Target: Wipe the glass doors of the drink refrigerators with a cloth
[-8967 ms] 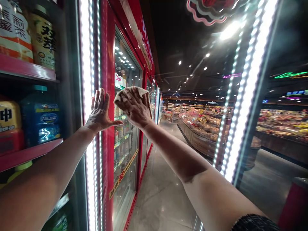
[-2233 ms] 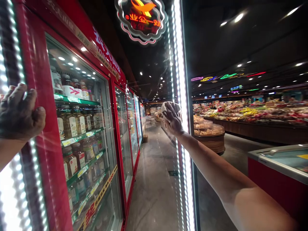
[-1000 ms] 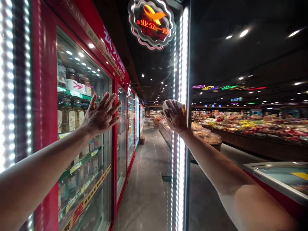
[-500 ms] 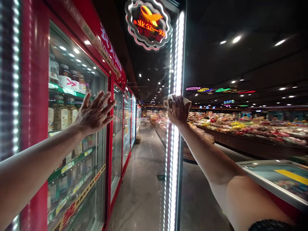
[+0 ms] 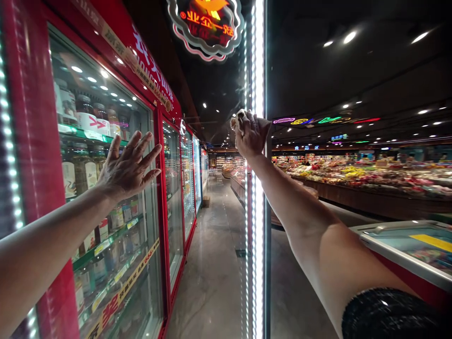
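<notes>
My right hand [image 5: 250,134] is closed on a pale cloth [image 5: 239,120] and presses it against the lit edge of an open glass fridge door [image 5: 259,197], high up near its vertical strip of white lights. My left hand [image 5: 127,165] is held up with fingers spread, in front of the glass of the neighbouring red drinks fridge [image 5: 106,188]; I cannot tell whether it touches the glass. Bottles stand on the shelves behind that glass.
A row of red glass-door fridges [image 5: 183,169] runs along the left of a polished aisle floor [image 5: 215,263]. A chest freezer [image 5: 406,245] stands at the right. Produce displays [image 5: 353,176] fill the far right. A neon sign [image 5: 206,23] hangs overhead.
My right hand has slid the cloth upward along the door's lit edge. My left hand left the red frame it gripped earlier and now stays raised and spread by the glass.
</notes>
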A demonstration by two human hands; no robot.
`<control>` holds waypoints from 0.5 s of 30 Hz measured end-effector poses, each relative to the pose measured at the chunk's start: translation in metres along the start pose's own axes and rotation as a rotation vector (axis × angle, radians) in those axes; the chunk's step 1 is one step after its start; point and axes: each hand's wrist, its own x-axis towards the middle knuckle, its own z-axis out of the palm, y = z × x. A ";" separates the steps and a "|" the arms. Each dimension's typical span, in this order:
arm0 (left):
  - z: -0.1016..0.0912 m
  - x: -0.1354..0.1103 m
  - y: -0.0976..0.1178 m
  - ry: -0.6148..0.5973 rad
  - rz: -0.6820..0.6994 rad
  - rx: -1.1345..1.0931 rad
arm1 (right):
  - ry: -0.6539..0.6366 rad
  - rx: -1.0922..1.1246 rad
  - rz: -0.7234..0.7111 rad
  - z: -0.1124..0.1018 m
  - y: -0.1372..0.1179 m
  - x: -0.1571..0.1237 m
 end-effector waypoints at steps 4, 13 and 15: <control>-0.001 0.001 0.000 -0.005 0.000 -0.011 | -0.039 0.015 -0.078 0.004 -0.005 0.006; -0.006 0.001 0.004 0.007 0.015 -0.001 | -0.023 0.054 -0.183 0.002 0.003 0.003; -0.007 0.002 0.004 0.010 0.016 -0.003 | -0.035 0.067 -0.215 0.001 -0.003 -0.003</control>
